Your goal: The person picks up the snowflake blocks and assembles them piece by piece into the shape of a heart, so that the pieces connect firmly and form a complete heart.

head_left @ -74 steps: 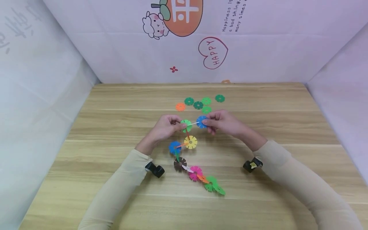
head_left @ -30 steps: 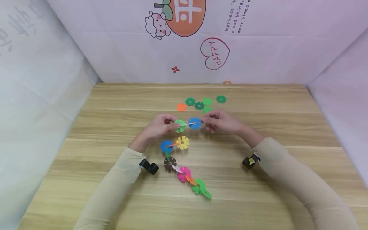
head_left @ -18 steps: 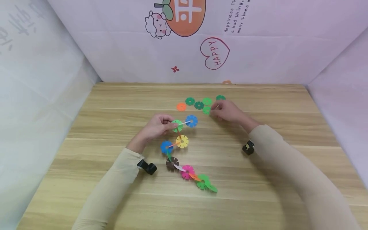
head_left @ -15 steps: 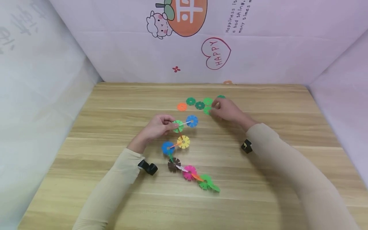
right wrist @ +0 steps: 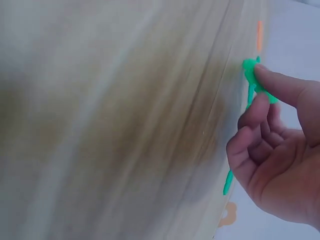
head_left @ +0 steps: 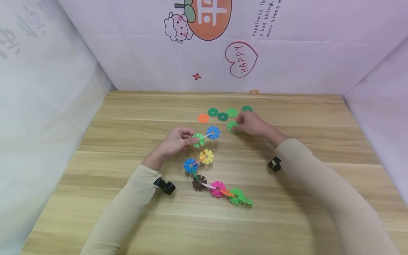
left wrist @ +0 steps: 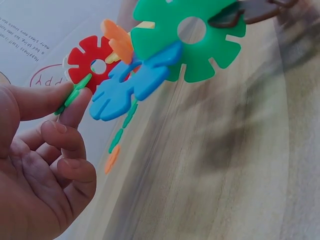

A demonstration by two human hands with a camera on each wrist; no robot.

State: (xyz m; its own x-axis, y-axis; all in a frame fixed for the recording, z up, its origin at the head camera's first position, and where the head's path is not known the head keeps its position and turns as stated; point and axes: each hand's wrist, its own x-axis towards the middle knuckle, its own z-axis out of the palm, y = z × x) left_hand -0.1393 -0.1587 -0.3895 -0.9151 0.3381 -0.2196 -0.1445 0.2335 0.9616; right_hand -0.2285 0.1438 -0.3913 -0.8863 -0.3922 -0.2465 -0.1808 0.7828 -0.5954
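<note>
Right grip is off the chain and on a fresh piece. 2.5 s ago I had it on the blue end disc; now its thumb and finger are clamped on a loose light green disc. Head view puts that disc a bit nearer me than 0.5 s ago, so it's been slid or lifted; can't tell if it's fully clear of the tabletop. Left grip hasn't let go: thumb and finger pinch a light green chain disc, my only hold on the disc chain. Means the blue end disc is now unheld, carried off my pinched disc by a white link disc seen edge-on. Next along is a red disc, then a yellow disc, and the run bends down through a pink disc to a green tail, which looks to rest on the tabletop. Loose stock at the back, besides mine: 1 orange disc, 3 dark green discs, 1 light green spare. For the work: 1 piece in right grip, apart from the chain; blue end disc is the nearest chain part to it.
</note>
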